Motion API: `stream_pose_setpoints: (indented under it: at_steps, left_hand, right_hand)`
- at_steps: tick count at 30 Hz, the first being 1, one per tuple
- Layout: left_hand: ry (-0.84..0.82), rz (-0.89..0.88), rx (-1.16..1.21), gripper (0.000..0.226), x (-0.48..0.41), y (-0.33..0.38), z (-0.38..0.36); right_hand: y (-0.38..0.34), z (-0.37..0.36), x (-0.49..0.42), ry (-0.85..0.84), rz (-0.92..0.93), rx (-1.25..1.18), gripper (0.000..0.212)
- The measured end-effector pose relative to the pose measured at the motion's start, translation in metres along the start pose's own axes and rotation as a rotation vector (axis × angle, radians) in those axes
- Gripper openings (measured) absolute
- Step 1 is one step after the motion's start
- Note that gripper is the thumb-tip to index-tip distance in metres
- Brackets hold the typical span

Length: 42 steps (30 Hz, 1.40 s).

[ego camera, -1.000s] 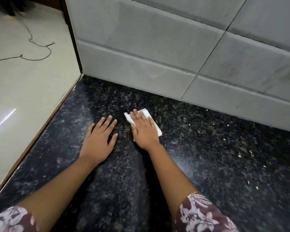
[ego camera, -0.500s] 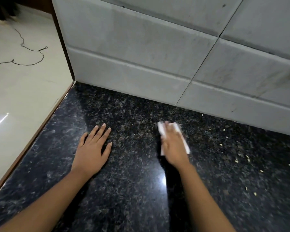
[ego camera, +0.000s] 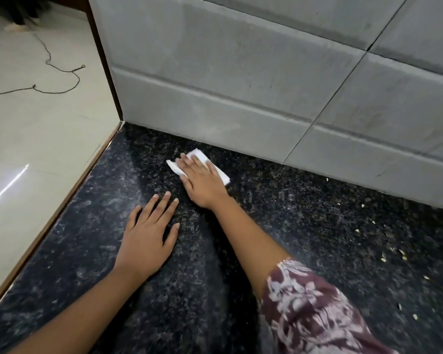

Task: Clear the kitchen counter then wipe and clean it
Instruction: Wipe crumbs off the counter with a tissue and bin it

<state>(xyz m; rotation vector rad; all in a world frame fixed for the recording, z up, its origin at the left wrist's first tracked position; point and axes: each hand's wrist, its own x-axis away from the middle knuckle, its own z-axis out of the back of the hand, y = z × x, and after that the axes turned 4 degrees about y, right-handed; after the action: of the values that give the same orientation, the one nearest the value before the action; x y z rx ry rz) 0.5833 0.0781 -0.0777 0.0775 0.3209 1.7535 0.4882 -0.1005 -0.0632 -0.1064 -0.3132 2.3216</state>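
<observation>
On the dark speckled counter (ego camera: 317,233), close to where it met the grey tiled wall (ego camera: 241,85), the right hand (ego camera: 202,181) lay flat on a folded white tissue (ego camera: 223,175), fingers straight and together, pressing it down against the stone. The tissue sat just beside the foot of the wall, its corners showing on either side of the hand. The left hand (ego camera: 146,241) rested palm down on the counter nearer the person, fingers stretched out and slightly spread, holding nothing. The two hands were near each other but apart. Pale crumbs (ego camera: 384,257) were scattered over the counter well off to the right. A patterned sleeve (ego camera: 304,310) covered the right upper arm. Beyond the counter's left edge, a thin dark cord (ego camera: 62,91) trailed across the pale floor (ego camera: 36,139).
</observation>
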Motion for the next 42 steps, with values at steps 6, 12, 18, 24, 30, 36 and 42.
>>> stream_pose_setpoints:
  at_steps: [6, 12, 18, 24, 30, 36, 42]
  left_hand:
    - [-0.007, 0.028, -0.028, 0.059, -0.004, 0.007, 0.001]
    - [-0.017, -0.115, 0.082, 0.061, -0.052, 0.071, -0.009]
    - [-0.132, -0.285, 0.057, 0.063, -0.056, 0.129, -0.039]
    - [-0.135, -0.271, 0.051, 0.064, -0.056, 0.128, -0.043]
    - [-0.161, -0.246, 0.034, 0.068, -0.056, 0.129, -0.039]
    - [-0.153, -0.233, 0.065, 0.070, -0.058, 0.131, -0.039]
    - [-0.148, -0.229, 0.058, 0.070, -0.056, 0.131, -0.038]
  right_hand:
    - [0.040, 0.006, -0.019, 0.024, -0.086, 0.024, 0.049]
    - [0.125, 0.030, 0.044, 0.061, -0.169, 0.025, 0.048]
    - [0.203, 0.045, 0.114, 0.111, -0.340, 0.059, 0.054]
    - [0.242, 0.058, 0.159, 0.172, -0.528, 0.061, 0.048]
    - [0.266, 0.063, 0.184, 0.225, -0.770, 0.041, 0.050]
    - [0.275, 0.088, 0.220, 0.469, -1.265, -0.094, 0.051]
    - [0.142, 0.063, 0.176, 0.256, -0.580, -0.004, 0.053]
